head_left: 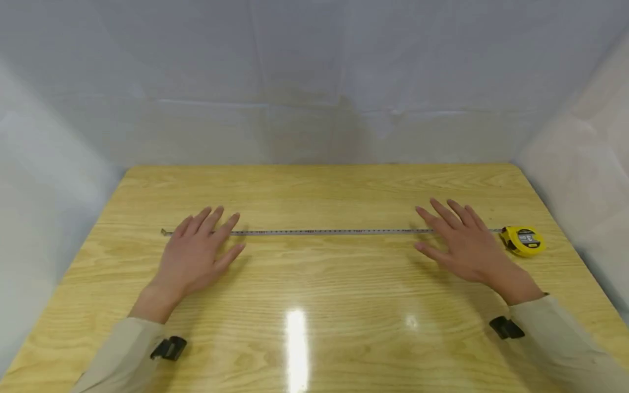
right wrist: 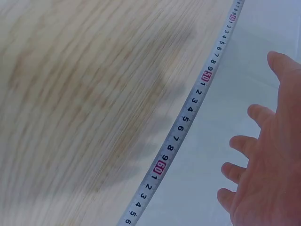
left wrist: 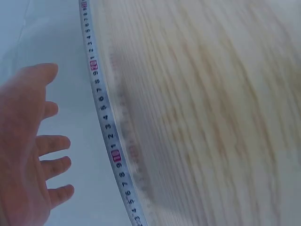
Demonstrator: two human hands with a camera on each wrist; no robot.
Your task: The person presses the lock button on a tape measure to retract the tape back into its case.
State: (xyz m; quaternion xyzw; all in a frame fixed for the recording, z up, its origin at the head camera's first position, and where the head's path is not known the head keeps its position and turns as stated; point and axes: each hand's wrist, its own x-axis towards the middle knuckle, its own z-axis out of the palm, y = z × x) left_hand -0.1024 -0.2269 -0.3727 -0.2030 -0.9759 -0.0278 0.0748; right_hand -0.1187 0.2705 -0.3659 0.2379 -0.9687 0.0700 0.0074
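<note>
1. Sleeves (head_left: 120, 349) closest to camera, cut off by the frame edge.
2. My left hand (head_left: 196, 254): empty, fingers extended, hovering; hides a stretch of tape blade (head_left: 314, 232).
3. My right hand (head_left: 464, 248): likewise empty, fingers spread; hides blade near the case end.
4. Blade runs straight across the table (head_left: 344, 289), beneath both hands; wrist views show fingers clear of it, red 10 and 60 legible.
5. End hook (head_left: 164, 232) just left of my left fingers, detail too small.
6. Yellow case (head_left: 534, 240) just right of my right hand; fine print unreadable.
</note>
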